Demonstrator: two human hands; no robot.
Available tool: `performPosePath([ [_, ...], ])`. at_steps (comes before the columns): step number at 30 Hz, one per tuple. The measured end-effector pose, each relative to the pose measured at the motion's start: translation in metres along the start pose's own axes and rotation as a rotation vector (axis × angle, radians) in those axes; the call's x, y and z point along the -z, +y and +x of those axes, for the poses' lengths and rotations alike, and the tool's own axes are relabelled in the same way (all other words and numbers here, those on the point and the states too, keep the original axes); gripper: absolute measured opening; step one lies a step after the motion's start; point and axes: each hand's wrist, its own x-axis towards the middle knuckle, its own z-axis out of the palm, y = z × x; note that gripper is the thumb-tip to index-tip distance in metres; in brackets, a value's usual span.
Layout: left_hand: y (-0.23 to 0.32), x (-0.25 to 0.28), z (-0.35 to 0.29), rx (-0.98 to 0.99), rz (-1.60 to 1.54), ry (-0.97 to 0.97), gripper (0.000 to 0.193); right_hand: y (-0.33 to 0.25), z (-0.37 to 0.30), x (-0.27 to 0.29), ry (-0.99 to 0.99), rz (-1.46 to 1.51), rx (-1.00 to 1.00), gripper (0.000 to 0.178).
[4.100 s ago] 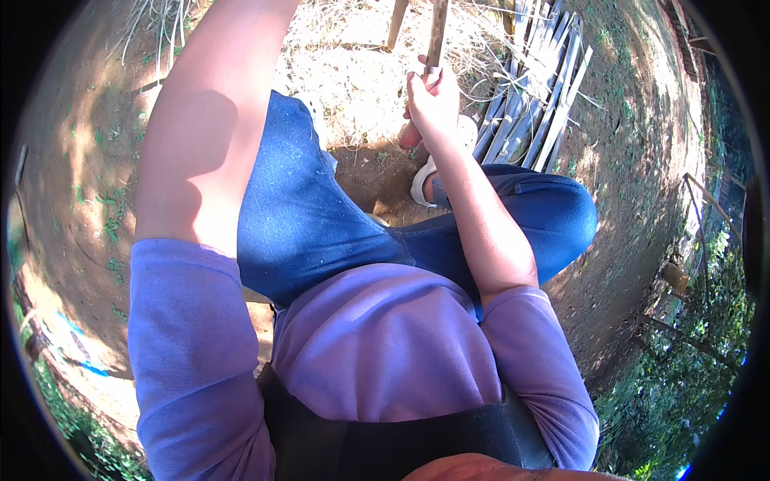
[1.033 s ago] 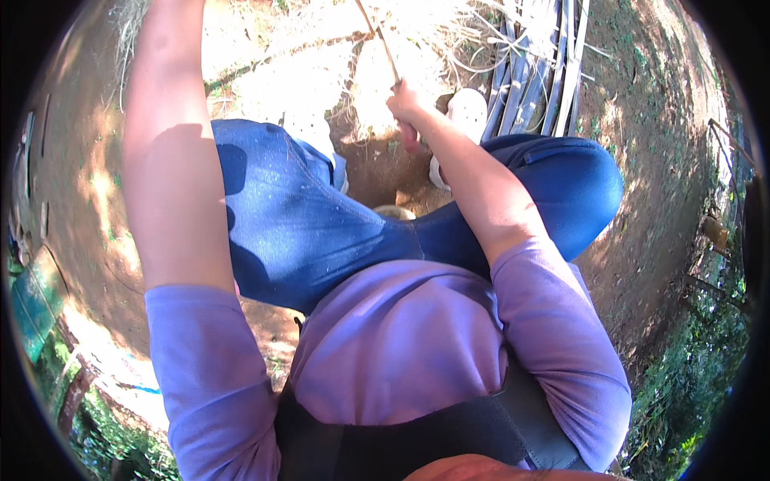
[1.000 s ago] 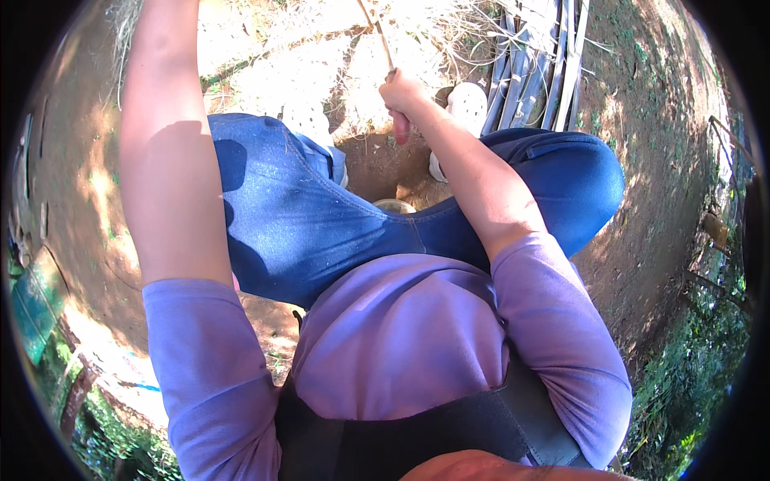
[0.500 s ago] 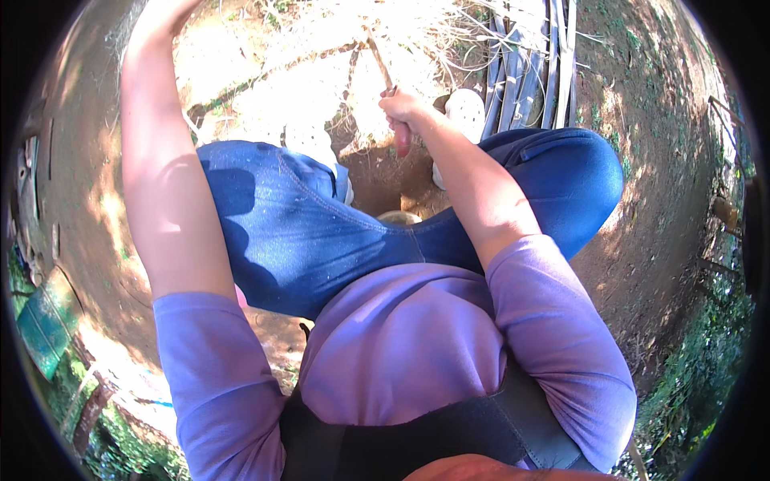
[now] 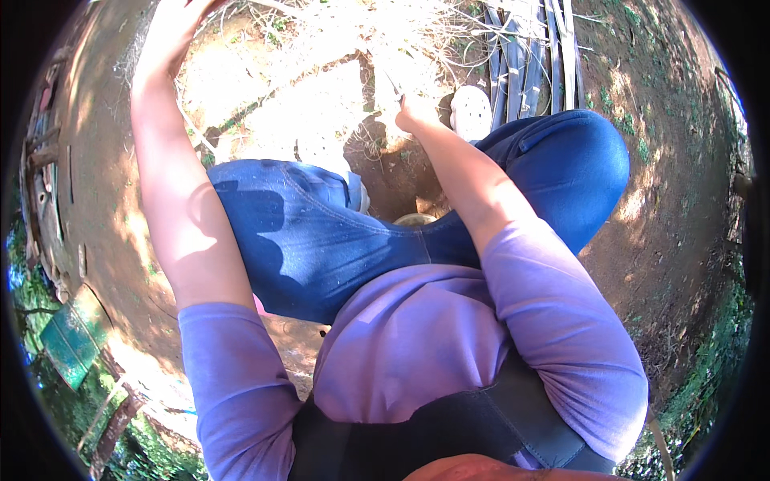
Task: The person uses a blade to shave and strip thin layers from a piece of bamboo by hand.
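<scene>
My left hand (image 5: pixel 186 10) is at the upper left, its fingers cut off by the picture's top edge, so I cannot see what they do. Nearby, a pale thin stalk (image 5: pixel 277 7) runs along the top edge. Between my knees, my right hand (image 5: pixel 412 113) is closed around a long thin knife (image 5: pixel 391 78). Its blade points away from me over bright, overexposed ground and shows only faintly; the handle is hidden by my hand. Thin pale strips (image 5: pixel 429 40) lie scattered just beyond this hand.
Long dark flat strips (image 5: pixel 529 68) lie in a bundle at the upper right, beside a white shoe (image 5: pixel 471 112). I sit low, with a round pale seat edge (image 5: pixel 415 219) under my jeans (image 5: pixel 321 232). A green panel (image 5: pixel 75 335) stands at the left.
My left hand has come lower into the picture. My right hand has turned and moved slightly away, and the knife's reddish handle no longer shows below it. The whole view has shifted a little.
</scene>
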Motion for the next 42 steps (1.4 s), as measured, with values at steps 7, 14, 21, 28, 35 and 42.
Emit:
performPosePath([
  [7,-0.097,0.075,0.025,0.066,-0.297,-0.035,0.025,-0.041,-0.022,0.041,-0.450,0.934,-0.252,0.020],
  [14,-0.096,0.057,0.033,0.094,-0.362,0.033,0.029,-0.071,-0.043,0.040,-0.230,0.835,-0.036,0.036],
  [21,-0.106,0.072,0.051,0.049,-0.274,-0.024,0.026,-0.062,-0.042,-0.008,0.142,0.381,0.101,0.040],
  [28,-0.077,0.053,0.035,0.051,-0.154,-0.041,0.021,-0.017,-0.018,0.006,-0.257,0.448,-0.215,0.026],
  [35,-0.050,0.027,0.026,-0.084,0.076,0.009,0.014,-0.043,-0.027,0.015,-0.274,0.874,-0.241,0.031],
  [42,-0.032,-0.014,0.031,-0.308,0.308,0.368,0.015,-0.063,-0.042,0.063,-0.175,0.885,-0.136,0.024],
])
